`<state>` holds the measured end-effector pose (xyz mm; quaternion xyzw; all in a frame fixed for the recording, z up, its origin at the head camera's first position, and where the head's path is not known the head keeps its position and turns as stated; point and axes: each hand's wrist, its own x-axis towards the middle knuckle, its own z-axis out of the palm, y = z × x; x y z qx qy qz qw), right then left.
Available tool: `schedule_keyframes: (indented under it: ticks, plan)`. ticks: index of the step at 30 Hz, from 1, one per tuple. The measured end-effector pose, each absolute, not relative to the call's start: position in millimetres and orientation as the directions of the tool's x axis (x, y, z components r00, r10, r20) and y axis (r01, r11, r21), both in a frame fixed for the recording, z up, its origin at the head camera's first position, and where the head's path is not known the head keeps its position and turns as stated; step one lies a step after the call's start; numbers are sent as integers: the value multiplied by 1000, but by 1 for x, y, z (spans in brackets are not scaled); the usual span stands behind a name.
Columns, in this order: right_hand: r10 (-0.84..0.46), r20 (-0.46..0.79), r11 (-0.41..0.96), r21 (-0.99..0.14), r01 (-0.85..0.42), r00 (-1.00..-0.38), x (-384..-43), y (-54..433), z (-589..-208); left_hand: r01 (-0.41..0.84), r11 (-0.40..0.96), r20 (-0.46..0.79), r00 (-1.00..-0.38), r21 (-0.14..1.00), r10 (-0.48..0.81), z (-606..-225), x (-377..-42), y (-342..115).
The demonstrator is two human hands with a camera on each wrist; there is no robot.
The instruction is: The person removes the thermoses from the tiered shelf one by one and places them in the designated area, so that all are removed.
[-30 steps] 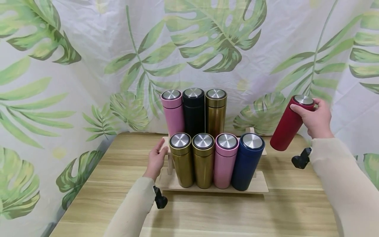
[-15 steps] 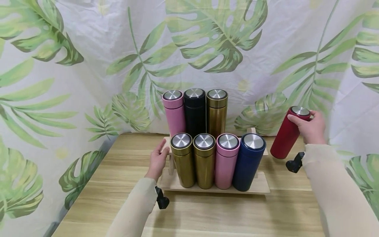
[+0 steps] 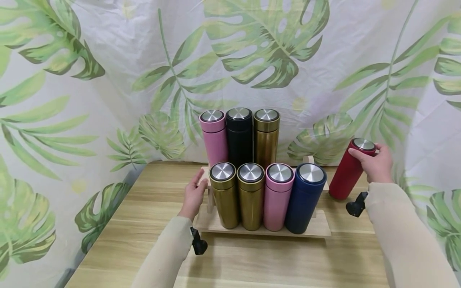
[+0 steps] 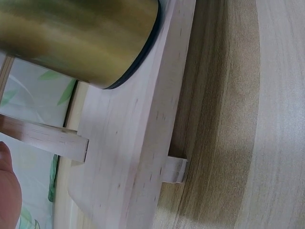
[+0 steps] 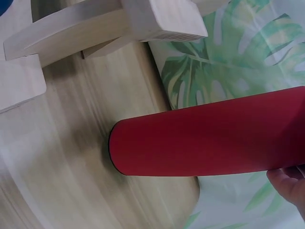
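My right hand (image 3: 376, 163) grips a red vacuum flask (image 3: 346, 171) with a silver lid, near its top. The flask stands to the right of a two-tier wooden rack (image 3: 320, 224); in the right wrist view its base is right at the tabletop. My left hand (image 3: 193, 196) rests at the left end of the rack's upper shelf, fingers fairly straight. Along the lower tier stand two gold flasks (image 3: 226, 200), a pink flask (image 3: 276, 204) and a navy blue flask (image 3: 303, 206). The upper tier bears a pink flask (image 3: 214, 140), a black flask (image 3: 239, 138) and a gold flask (image 3: 266, 140).
The rack stands on a wood-grain table (image 3: 273, 260). A white cloth with green leaf print (image 3: 252, 92) hangs behind the table and at its sides. In the left wrist view, a gold flask (image 4: 90, 38) stands near the lower shelf's edge.
My right hand has lowered the red flask toward the table and slightly left, and the flask has become more upright. My left hand has stayed at the rack's end.
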<state>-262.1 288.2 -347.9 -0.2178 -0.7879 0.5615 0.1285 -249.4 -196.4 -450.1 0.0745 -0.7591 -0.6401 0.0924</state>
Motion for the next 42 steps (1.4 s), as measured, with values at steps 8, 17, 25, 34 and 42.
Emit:
schedule_keyframes:
  ticks: [8, 17, 25, 34, 42]
  plan:
    - [465, -53, 320, -921, 224, -884, -257, 286, -355, 34, 151, 70, -968, 988, -241, -451, -249, -193]
    - [437, -38, 328, -924, 198, -899, -255, 284, -357, 9, 137, 42, -969, 990, -243, -453, -248, -191]
    - [372, -35, 374, -909, 185, -927, -257, 288, -347, -1, 134, 32, -969, 991, -246, -451, -252, -193]
    - [353, 36, 349, -932, 95, -935, -264, 284, -297, 12, 128, 43, -968, 992, -246, -449, -250, -193]
    - [275, 93, 309, -951, -4, -957, -264, 260, -248, 7, 143, 43, -968, 990, -249, -451, -250, -195]
